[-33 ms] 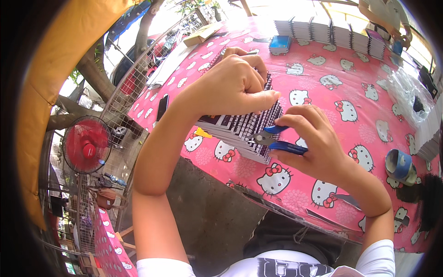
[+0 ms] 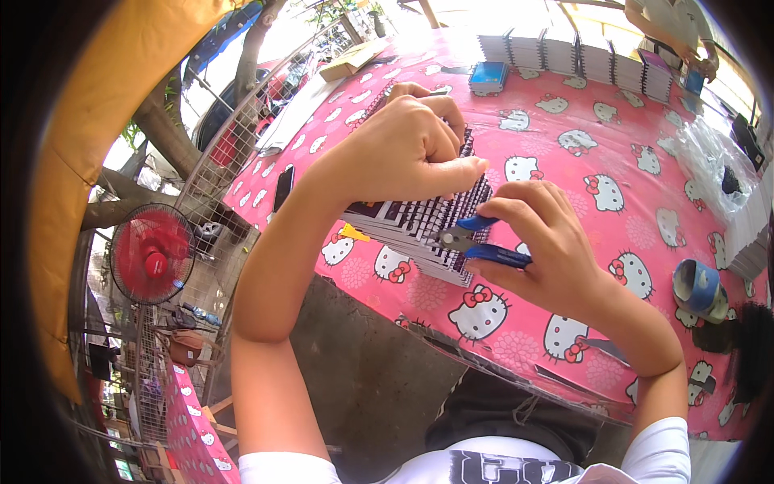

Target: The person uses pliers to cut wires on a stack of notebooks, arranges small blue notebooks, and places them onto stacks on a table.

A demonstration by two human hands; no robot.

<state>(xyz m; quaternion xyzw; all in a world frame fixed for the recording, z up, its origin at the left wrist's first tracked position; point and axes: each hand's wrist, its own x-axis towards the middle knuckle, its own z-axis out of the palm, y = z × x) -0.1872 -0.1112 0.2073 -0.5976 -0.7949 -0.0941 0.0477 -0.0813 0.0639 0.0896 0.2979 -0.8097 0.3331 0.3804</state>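
Note:
A stack of spiral-bound notebooks (image 2: 403,234) lies at the middle of the table, dark wire coils along its right side. My left hand (image 2: 411,145) is bent over the top of the stack, fingers curled and gripping the notebooks, thumb beside the coils; it hides much of the top cover. In my right hand (image 2: 548,242) are blue-handled wire cutters (image 2: 500,256). Their metal jaws touch or nearly touch the coils at the stack's near right; whether a wire is between them, I cannot tell.
The pink cat-print tablecloth (image 2: 516,351) covers the table. Notebook rows (image 2: 556,56) and a blue notebook (image 2: 488,77) stand at the back. To the right are a plastic bag (image 2: 713,165) and a blue tape roll (image 2: 697,286). A person (image 2: 673,32) is at far right. A red fan (image 2: 153,252) stands left.
The wire cutters and my right hand have shifted slightly left and up, with the jaws further in among the coils. My left hand stays where it was.

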